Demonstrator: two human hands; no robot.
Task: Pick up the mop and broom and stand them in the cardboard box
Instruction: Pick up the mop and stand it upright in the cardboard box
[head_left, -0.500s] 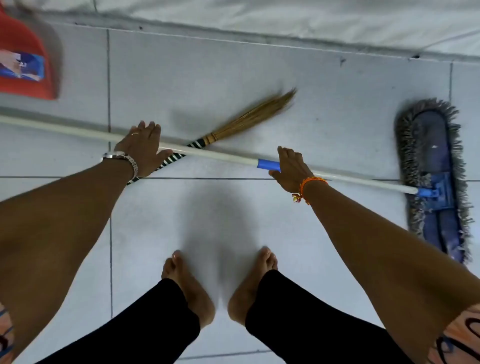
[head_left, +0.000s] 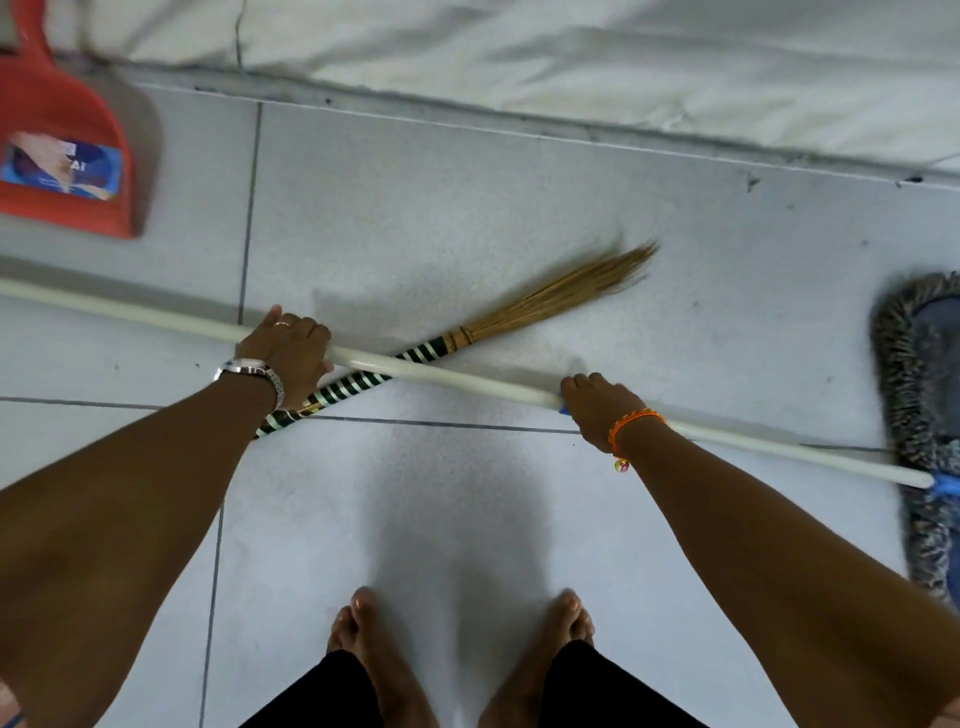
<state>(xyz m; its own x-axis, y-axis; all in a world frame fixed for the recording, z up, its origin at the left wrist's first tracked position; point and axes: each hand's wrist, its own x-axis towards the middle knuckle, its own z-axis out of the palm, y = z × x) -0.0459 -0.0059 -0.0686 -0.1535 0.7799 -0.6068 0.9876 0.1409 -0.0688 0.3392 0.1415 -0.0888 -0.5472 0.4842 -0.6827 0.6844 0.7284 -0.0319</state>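
On the grey tiled floor (head_left: 519, 208), below my head camera, I see the mop (head_left: 447, 375) lying flat, its white pole running from the left edge down to the blue fringed mop head (head_left: 919, 395) at right. Left hand (head_left: 288, 353), with a wristwatch (head_left: 254, 371), is curled over the pole. Right hand (head_left: 597, 408), with an orange bracelet (head_left: 631, 423), is clenched around the pole farther along, at a blue band. Broom (head_left: 467, 332) lies on the floor under the pole, crossing it; striped handle toward the left hand, straw bristles pointing up-right. Red dustpan (head_left: 67, 130) sits far left. 2 bare feet (head_left: 379, 639) stand near the bottom edge. White bedding (head_left: 623, 62) along the top.
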